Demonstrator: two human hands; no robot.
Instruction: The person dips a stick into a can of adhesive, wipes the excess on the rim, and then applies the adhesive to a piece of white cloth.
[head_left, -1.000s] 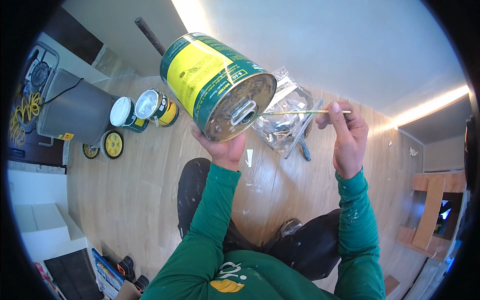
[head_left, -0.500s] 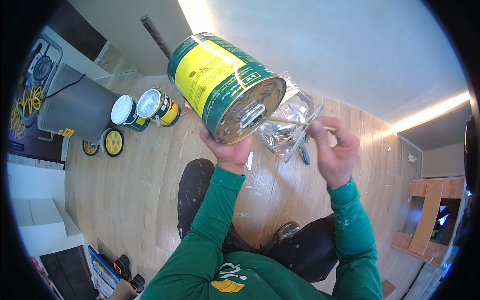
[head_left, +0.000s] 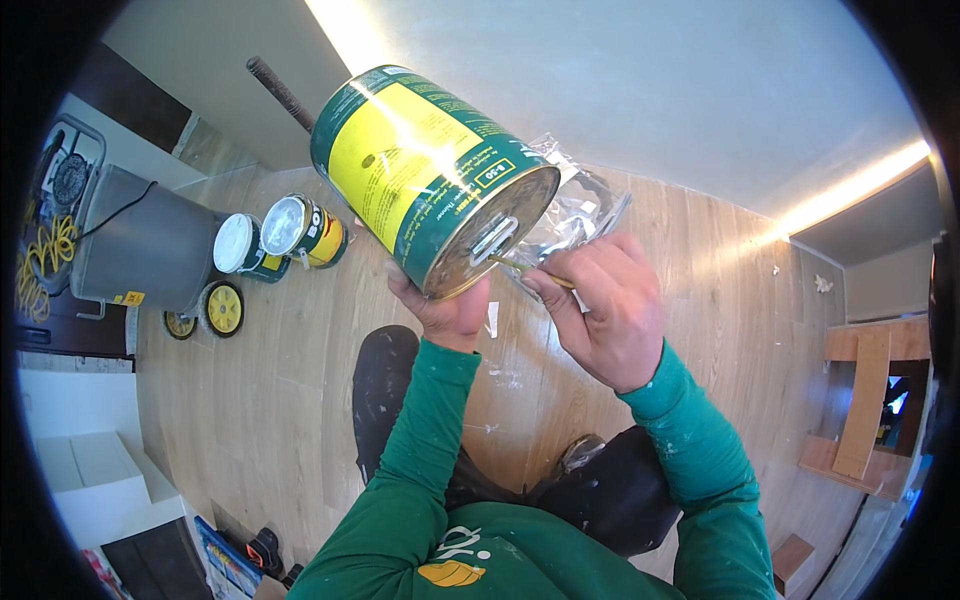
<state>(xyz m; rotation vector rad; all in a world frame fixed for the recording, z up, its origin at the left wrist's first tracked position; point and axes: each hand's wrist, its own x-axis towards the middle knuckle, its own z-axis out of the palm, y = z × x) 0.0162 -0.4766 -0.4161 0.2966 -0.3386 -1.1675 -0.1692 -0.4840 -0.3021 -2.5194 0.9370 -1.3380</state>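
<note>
A large green-and-yellow metal can [head_left: 415, 170] is tilted on its side in front of me, its lidded end turned toward me. My left hand [head_left: 450, 312] grips it from beneath, at the lower rim. On that end lies a small metal carry handle [head_left: 493, 238]. A thin light-brown stick [head_left: 515, 265] is pinched between the thumb and fingers of my right hand [head_left: 605, 308]. Its far tip meets the can's end right beside the handle; whether it goes into an opening I cannot tell.
Behind the can is a clear plastic bag [head_left: 580, 205], partly hidden. A dark rod [head_left: 278, 92] sticks out beyond the can. Two paint pails [head_left: 240, 245] stand left, beside a wheeled grey bin [head_left: 150, 240] and a yellow coiled hose [head_left: 40, 270]. A wooden frame [head_left: 862, 400] stands right.
My right hand has moved left, closer to the can, and less of the stick shows between them. The can and my left hand have shifted slightly left in view.
</note>
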